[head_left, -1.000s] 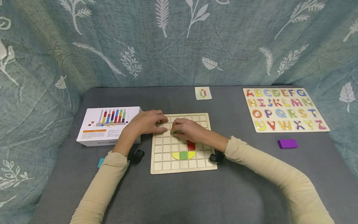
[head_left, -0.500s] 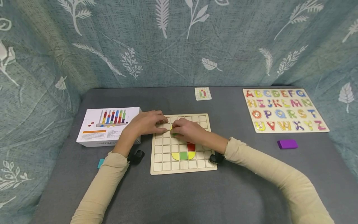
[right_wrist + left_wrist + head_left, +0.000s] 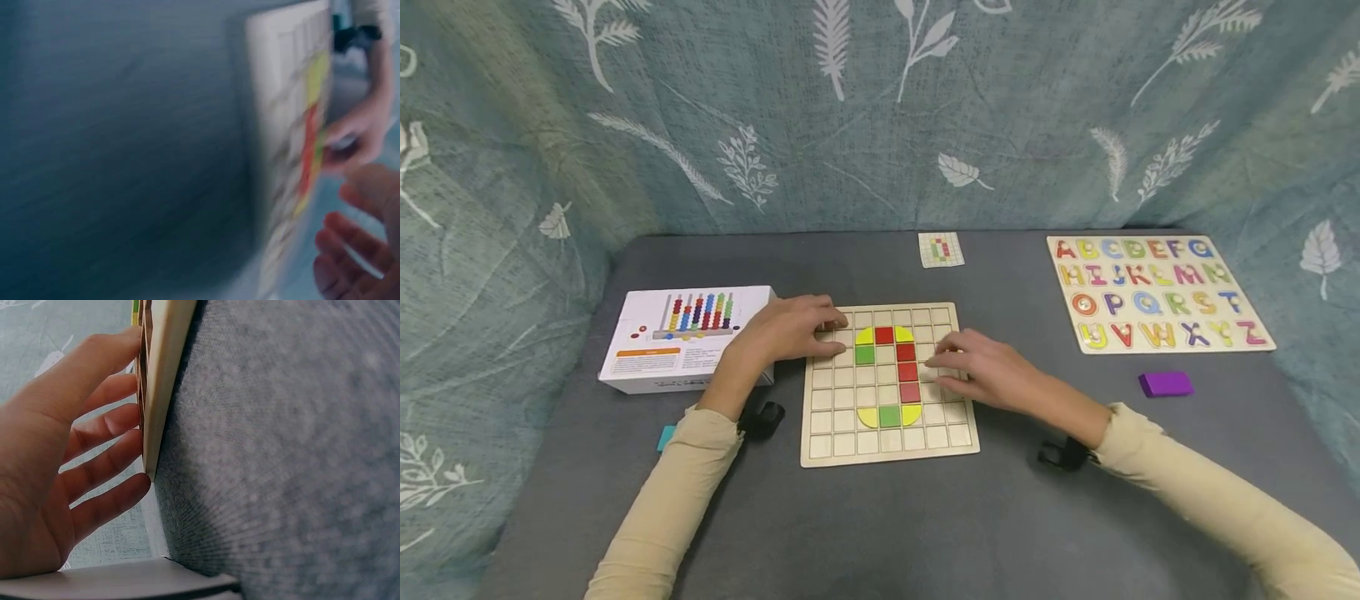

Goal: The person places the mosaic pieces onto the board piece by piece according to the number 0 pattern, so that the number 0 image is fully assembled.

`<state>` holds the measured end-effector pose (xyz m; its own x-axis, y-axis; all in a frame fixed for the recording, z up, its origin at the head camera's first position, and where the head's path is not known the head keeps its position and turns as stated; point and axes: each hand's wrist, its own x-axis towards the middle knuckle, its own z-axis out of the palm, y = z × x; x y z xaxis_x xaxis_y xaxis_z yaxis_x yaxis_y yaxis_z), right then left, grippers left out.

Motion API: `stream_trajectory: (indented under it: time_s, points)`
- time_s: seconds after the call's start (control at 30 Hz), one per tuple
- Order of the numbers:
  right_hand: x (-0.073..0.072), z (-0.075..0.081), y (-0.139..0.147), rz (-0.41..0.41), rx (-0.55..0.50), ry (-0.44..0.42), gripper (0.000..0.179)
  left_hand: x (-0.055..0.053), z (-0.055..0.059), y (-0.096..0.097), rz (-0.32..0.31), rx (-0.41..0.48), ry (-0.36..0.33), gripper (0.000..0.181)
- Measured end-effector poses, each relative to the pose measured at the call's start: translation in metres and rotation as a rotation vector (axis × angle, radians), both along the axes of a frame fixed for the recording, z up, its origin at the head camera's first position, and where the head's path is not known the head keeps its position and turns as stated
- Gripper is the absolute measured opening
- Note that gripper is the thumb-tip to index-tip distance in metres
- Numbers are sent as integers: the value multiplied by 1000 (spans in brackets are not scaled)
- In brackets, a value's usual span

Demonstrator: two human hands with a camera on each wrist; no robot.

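Observation:
A square wooden grid board [image 3: 842, 447] lies flat at the middle of the table. Coloured tiles sit in its cells: a red square [image 3: 884, 335] between yellow rounded pieces at the top, a green square [image 3: 865, 355] below on the left, several red squares down the right side, and a green square [image 3: 890, 416] between yellow rounded pieces at the bottom. My left hand [image 3: 790, 327] rests its fingertips on the board's upper left edge, fingers loosely bent, as the left wrist view also shows. Above the board's right side hovers my right hand [image 3: 992, 371], its fingers relaxed and nothing between them.
Left of the board stands a white box [image 3: 677, 337] with an abacus picture. A small pattern card [image 3: 941, 250] lies behind the board. At the right are an alphabet board [image 3: 1161, 292] and a purple block [image 3: 1166, 384]. A teal piece [image 3: 666, 437] shows beside my left sleeve.
My right hand has let go of a green tile, now lying in the upper left of the pattern, and moved right, uncovering the upper tiles. The left hand has stayed put.

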<state>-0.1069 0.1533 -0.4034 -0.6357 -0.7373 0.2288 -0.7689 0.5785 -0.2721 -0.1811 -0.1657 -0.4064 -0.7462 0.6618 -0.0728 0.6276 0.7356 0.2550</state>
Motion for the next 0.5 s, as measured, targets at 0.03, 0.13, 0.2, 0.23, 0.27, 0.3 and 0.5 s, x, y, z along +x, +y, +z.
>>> stream_trajectory:
  time_s: [0.03,0.13,0.2,0.23,0.27,0.3,0.5]
  points:
    - [4,-2,14,-10,-10,-7,25,0,0,0,2,0,-1,35]
    - [13,-9,54,-62,-45,-57,30,-1,1,0,3,0,-8,36]
    - [18,-14,76,-100,-62,-86,34,-1,2,0,5,-8,-12,37]
    - [20,-15,85,-116,-65,-98,35,-2,2,0,8,-10,-14,37]
    - [23,-16,93,-135,-62,-107,36,-2,2,-1,11,-12,-14,37]
    - [26,-17,100,-149,-55,-112,37,-2,2,-1,12,-13,-15,37]
    - [43,-17,127,-199,13,-131,40,-1,1,1,-2,1,-16,38]
